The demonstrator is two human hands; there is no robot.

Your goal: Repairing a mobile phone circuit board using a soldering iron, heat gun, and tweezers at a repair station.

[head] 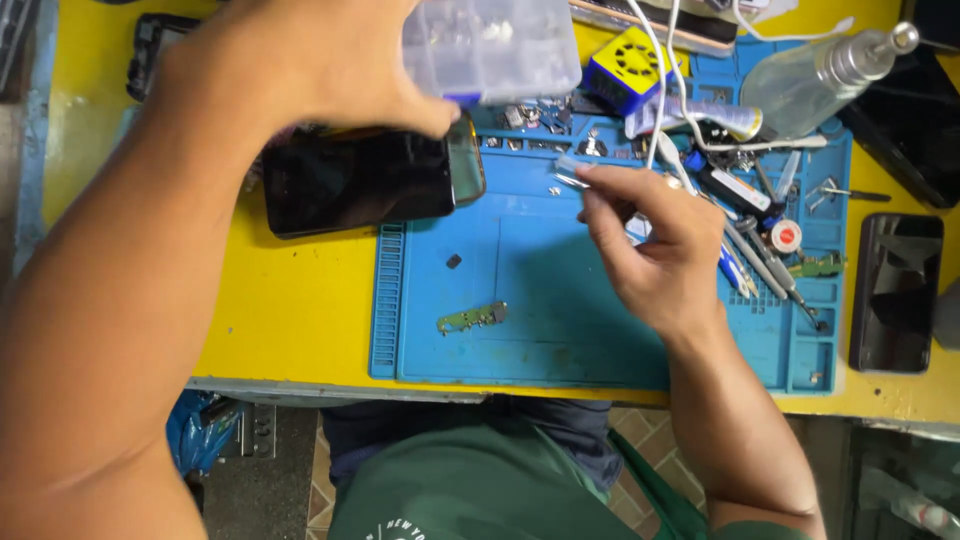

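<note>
Single head-worn view, looking steeply down and close onto the blue work mat; its far edge appears cropped above.

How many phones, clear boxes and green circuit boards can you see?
Phones: 2, one by the left hand, one at the right edge
Clear boxes: 1
Green circuit boards: 2
Total: 5
</note>
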